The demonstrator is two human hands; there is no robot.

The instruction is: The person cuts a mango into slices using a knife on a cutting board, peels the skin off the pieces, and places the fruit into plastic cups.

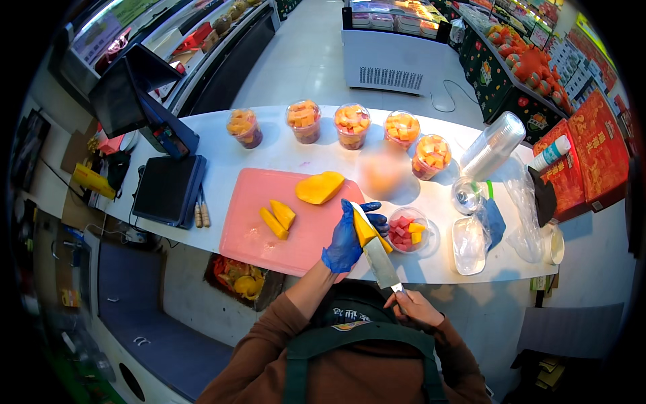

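My left hand (344, 242), in a blue glove, holds a piece of mango (364, 230) over the right edge of the pink cutting board (252, 202). My bare right hand (415, 307) grips the handle of a knife (381, 263), whose broad blade lies against the mango piece. A large peeled mango piece (320, 188) and two narrower yellow pieces (275, 222) lie on the board. Just right of my left hand stands an open clear plastic cup (407, 232) with pink and yellow fruit cubes.
Several filled fruit cups (304, 121) line the table's far side. On the right are stacked clear cups (493, 144), a white tub (468, 247), plastic bags and red boxes (600, 151). A scale (169, 189) stands left. A bin of peels (237, 283) sits below the near edge.
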